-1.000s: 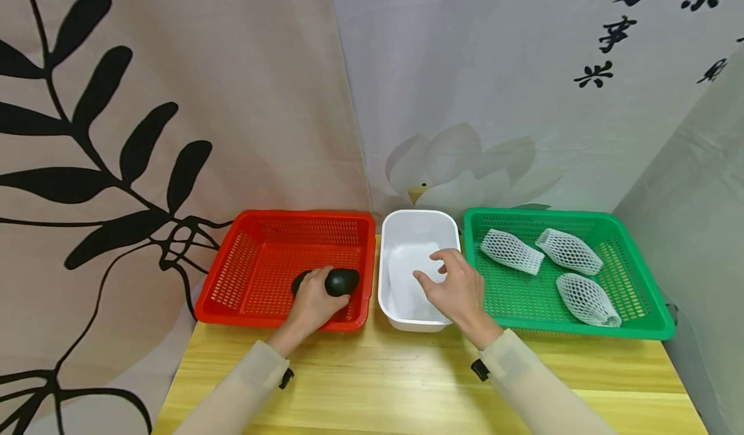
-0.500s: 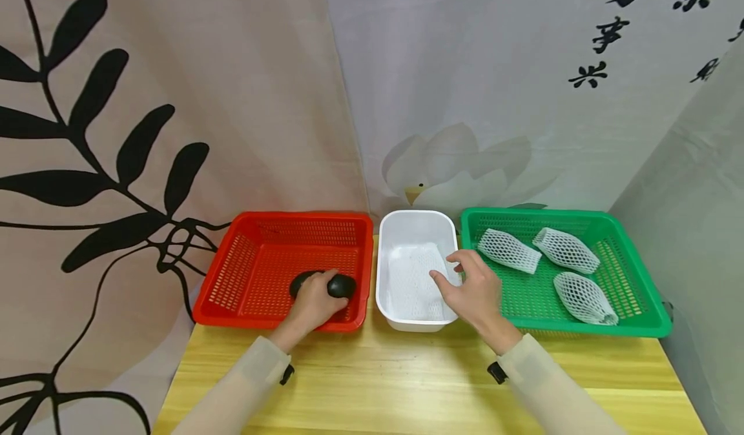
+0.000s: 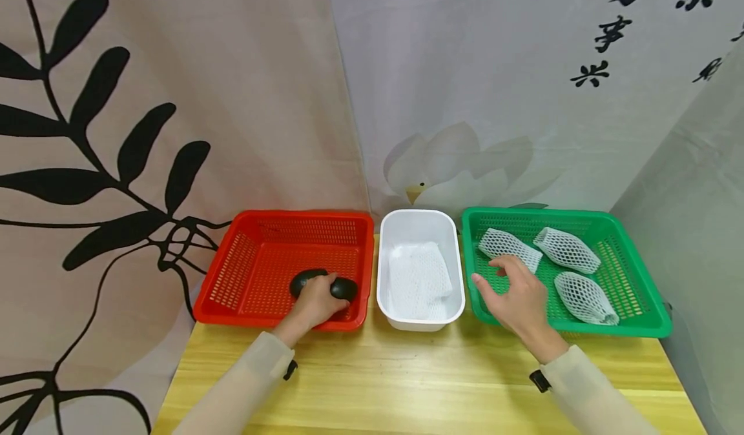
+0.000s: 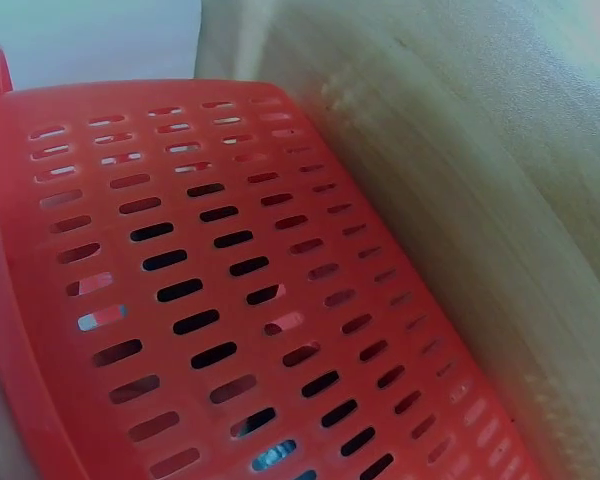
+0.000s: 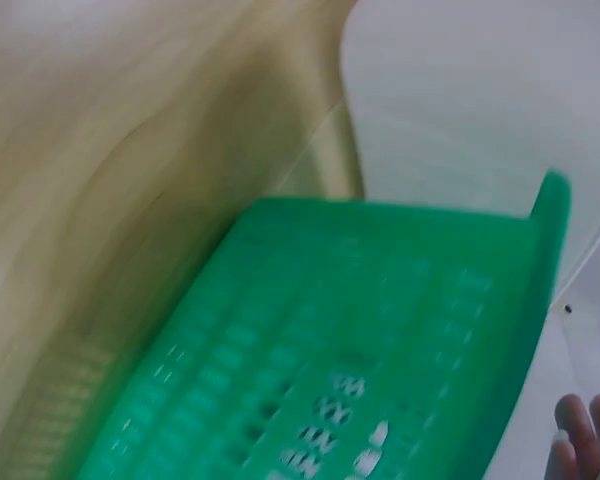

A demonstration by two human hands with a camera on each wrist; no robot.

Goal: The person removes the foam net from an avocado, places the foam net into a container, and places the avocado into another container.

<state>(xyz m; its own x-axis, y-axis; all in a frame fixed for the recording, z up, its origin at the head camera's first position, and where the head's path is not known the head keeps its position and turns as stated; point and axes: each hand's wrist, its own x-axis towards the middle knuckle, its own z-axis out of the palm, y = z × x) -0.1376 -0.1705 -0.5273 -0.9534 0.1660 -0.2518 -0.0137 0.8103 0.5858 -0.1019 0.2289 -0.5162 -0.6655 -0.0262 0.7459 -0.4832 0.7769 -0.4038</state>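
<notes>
Two dark, glossy oval fruits that look like avocados lie in the red basket [image 3: 279,254]. My left hand [image 3: 318,301] reaches over its front edge, thumb and fingers around the right avocado [image 3: 344,289]. The left avocado [image 3: 305,281] sits behind the knuckles, partly hidden. Over the front left of the green basket [image 3: 633,280], my right hand [image 3: 521,298] has parted, bent fingers holding nothing. Nearest to it is a white foam net sleeve [image 3: 507,248]; two more, the back sleeve [image 3: 568,250] and front sleeve [image 3: 586,299], lie further right.
Between the baskets stands a white tub [image 3: 397,228] with a white mesh piece [image 3: 421,280] inside. All the containers stand on a wooden table [image 3: 407,383]. Printed cloth [image 3: 279,86] hangs close behind, and another fabric wall [image 3: 697,228] rises on the right.
My right hand has moved right, from over the white tub to over the green basket, uncovering the mesh piece in the tub. The left hand has stayed on the avocado, shifting only slightly.
</notes>
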